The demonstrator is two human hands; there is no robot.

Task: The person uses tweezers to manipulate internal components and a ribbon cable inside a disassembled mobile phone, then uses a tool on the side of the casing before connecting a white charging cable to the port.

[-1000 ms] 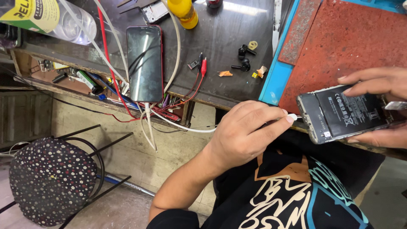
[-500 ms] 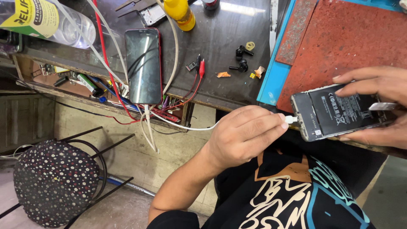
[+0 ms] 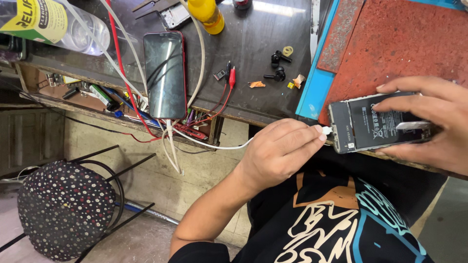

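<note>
Plugging a white cable into an opened phone at a repair bench

The left hand (image 3: pixel 278 153) pinches the white cable plug (image 3: pixel 325 130) at the end of the opened phone (image 3: pixel 378 125), whose battery side faces up; the right hand (image 3: pixel 429 124) grasps that phone over the red mat (image 3: pixel 390 44). Beyond the opened phone, on the dark bench (image 3: pixel 253 29), lie black earbuds (image 3: pixel 279 65), a red-edged phone (image 3: pixel 165 74), and, farther off, a yellow bottle (image 3: pixel 207 12).

A single head-worn camera looks steeply down from above and behind the hands, close to them. The worktop (image 3: pixel 263 39) runs beyond the hands toward the frame's top, and the floor (image 3: pixel 146 238) shows below them.
</note>
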